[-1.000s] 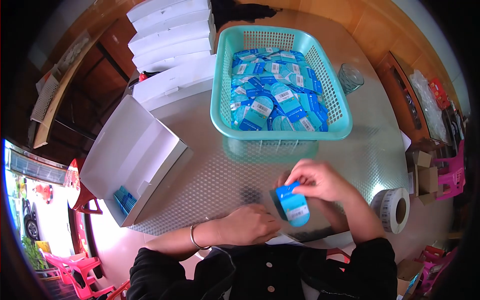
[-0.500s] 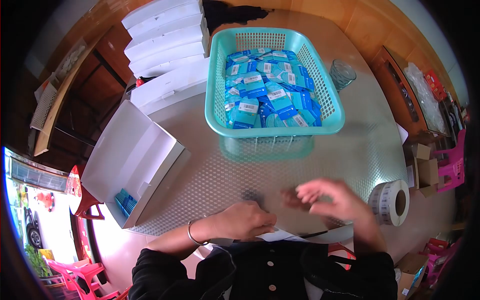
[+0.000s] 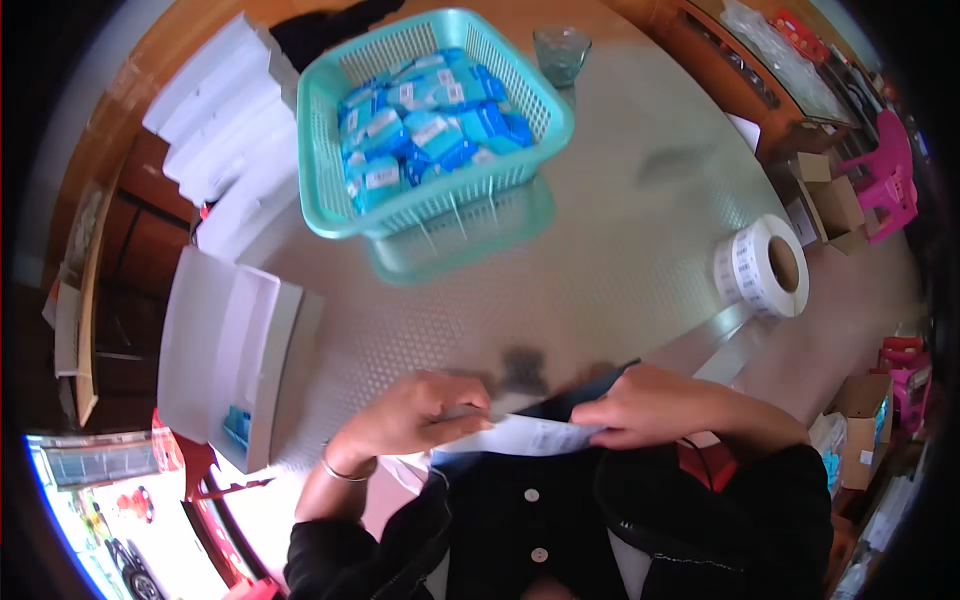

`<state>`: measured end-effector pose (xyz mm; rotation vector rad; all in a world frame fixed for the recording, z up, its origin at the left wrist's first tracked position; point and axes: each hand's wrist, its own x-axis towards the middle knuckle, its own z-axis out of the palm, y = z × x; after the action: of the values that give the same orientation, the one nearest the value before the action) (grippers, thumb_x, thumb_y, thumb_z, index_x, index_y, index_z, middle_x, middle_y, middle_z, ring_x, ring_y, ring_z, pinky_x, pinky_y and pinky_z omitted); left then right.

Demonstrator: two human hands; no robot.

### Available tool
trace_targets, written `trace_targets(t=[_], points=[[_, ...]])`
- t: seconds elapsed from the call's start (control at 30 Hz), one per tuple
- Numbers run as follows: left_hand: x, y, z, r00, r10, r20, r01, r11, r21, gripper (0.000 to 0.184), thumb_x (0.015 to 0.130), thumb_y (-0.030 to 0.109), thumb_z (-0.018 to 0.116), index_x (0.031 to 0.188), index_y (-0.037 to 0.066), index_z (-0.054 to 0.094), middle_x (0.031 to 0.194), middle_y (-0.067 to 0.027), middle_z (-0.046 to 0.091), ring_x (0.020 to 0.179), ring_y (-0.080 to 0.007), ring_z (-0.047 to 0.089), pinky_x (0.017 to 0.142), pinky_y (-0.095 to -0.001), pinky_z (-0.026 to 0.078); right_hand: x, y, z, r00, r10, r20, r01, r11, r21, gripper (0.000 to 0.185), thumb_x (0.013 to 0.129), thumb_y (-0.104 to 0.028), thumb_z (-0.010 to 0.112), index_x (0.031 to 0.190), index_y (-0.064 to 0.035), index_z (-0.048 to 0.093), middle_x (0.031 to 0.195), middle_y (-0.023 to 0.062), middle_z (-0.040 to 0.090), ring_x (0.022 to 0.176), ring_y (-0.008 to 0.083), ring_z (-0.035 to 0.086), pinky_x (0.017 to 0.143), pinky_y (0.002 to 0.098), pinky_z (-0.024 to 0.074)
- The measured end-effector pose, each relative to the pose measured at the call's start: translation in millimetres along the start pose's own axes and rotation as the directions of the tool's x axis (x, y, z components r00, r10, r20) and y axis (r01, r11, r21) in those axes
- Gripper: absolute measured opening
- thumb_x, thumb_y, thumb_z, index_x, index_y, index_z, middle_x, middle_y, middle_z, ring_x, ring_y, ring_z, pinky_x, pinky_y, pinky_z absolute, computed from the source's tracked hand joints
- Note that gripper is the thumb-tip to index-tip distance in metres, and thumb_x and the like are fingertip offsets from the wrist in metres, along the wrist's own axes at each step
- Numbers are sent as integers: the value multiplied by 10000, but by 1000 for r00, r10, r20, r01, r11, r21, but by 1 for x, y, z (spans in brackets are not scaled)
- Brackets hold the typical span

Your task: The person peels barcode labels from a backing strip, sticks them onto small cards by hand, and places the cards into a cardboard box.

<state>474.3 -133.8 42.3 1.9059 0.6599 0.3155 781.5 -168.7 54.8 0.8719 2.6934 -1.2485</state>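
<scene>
A white strip of printed labels (image 3: 540, 435) stretches between my two hands at the table's near edge, in front of my chest. My left hand (image 3: 425, 410), with a bangle at its wrist, is closed and pinches the strip's left end. The right end is between the closed fingers of my right hand (image 3: 645, 408). Off to the right stands a roll of barcode labels (image 3: 762, 268), with a pale strip (image 3: 720, 335) running from it toward my right forearm. Part of the strip is hidden by my fingers.
A turquoise basket (image 3: 312, 180) full of blue barcoded packets (image 3: 430, 125) stands at the back. An open white box (image 3: 225, 320) with some blue packets sits left, with stacked white boxes (image 3: 220, 100) behind it. A glass (image 3: 562, 55) is beyond the basket.
The view has turned, so the basket and boxes appear further left. My right hand, raised and open before, has come down and gripped the label strip. My left hand still holds its end.
</scene>
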Motion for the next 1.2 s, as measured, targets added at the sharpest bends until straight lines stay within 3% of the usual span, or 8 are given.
trace_targets(t=[0.2, 0.43, 0.6, 0.8, 0.87, 0.93, 0.97, 1.2], points=[[-70, 39, 27, 952, -49, -301, 219, 797, 563, 323, 857, 300, 699, 1100, 91, 657, 875, -91, 650, 707, -321, 609, 690, -400, 506, -1, -12, -22, 992, -21, -124, 22, 1000, 13, 228, 846, -176, 687, 1065, -131, 645, 867, 43, 706, 757, 243, 692, 661, 375, 541], [-124, 168, 56, 654, 398, -643, 149, 766, 625, 285, 816, 285, 734, 1069, 169, 676, 858, -7, 678, 744, -123, 614, 711, -272, 468, 66, -32, -26, 976, -217, -28, 211, 967, -145, 274, 797, -78, 689, 1070, -98, 666, 920, 89, 671, 837, 286, 666, 725, 380, 538], [-183, 213, 31, 908, 136, -397, 68, 886, 459, 386, 893, 286, 635, 1253, 152, 599, 1253, -134, 554, 1119, -318, 521, 933, -512, 384, 81, -42, -22, 955, -291, -64, 275, 944, -183, 336, 786, -76, 704, 1117, -97, 648, 1009, 88, 670, 880, 303, 662, 761, 396, 539], [-227, 73, 19, 55, 501, -864, 96, 858, 504, 226, 872, 54, 635, 1096, 40, 661, 1124, -96, 642, 985, -227, 624, 836, -371, 491, 62, -18, -16, 984, -103, -146, 93, 993, -77, 352, 790, -42, 701, 1135, -79, 643, 1036, 100, 668, 900, 291, 673, 783, 379, 544], [-239, 25, -9, 109, 410, -906, 351, 836, 421, 187, 864, -23, 635, 1043, 3, 681, 1081, -83, 672, 941, -197, 658, 804, -323, 526, 60, -9, -8, 981, -35, -193, 29, 999, -33, 359, 793, -21, 695, 1144, -66, 638, 1042, 104, 669, 894, 282, 678, 784, 372, 545], [-258, -9, -39, 395, 129, -910, 739, 544, 398, 210, 874, 24, 655, 1076, 68, 691, 1115, -70, 676, 1055, -251, 641, 900, -392, 505, 61, 1, -5, 972, -27, -235, 27, 1000, 0, 340, 794, 41, 655, 1128, -21, 640, 1022, 115, 674, 866, 231, 680, 782, 335, 539], [-269, -14, -55, 586, 44, -809, 762, 309, 569, 248, 853, 32, 680, 1093, 90, 691, 1110, -86, 672, 1099, -275, 617, 929, -424, 489, 63, 5, -4, 968, -14, -249, 26, 999, 43, 342, 789, 65, 640, 1123, -5, 641, 1019, 124, 675, 862, 218, 674, 782, 321, 535], [-256, -46, -107, 739, -492, -461, 525, -9, 851, 679, 607, 130, 897, 1223, 217, 622, 1168, -2, 643, 1154, -208, 575, 985, -339, 486, 88, 19, 4, 931, 36, -365, 39, 980, 195, 287, 817, 74, 632, 1097, 17, 656, 962, 99, 680, 821, 129, 635, 751, 257, 511]])
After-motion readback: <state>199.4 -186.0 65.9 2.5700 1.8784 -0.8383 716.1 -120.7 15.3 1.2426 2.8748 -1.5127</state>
